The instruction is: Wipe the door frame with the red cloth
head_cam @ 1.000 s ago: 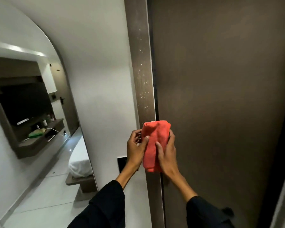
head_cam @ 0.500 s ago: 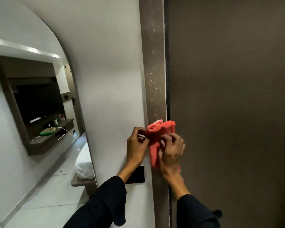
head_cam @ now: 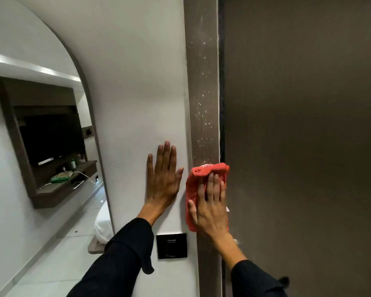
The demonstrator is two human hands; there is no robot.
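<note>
The brown door frame point(head_cam: 204, 93) runs vertically through the middle of the view, speckled with white spots above the cloth. A folded red cloth point(head_cam: 201, 174) lies flat against the frame, and my right hand point(head_cam: 211, 206) presses on it with straight fingers. My left hand point(head_cam: 163, 179) rests flat on the white wall point(head_cam: 137, 82) just left of the frame, fingers spread, holding nothing. The cloth covers the frame's width at hand height.
The dark brown door point(head_cam: 298, 146) fills the right side. A black switch plate point(head_cam: 171, 246) sits on the wall below my left hand. At the left, an arched opening point(head_cam: 88, 116) shows a room with a television shelf point(head_cam: 58, 185) and a white bed corner point(head_cam: 103, 226).
My left hand has let go of the cloth and moved left, flat onto the wall. My right hand has opened out flat over the cloth on the frame.
</note>
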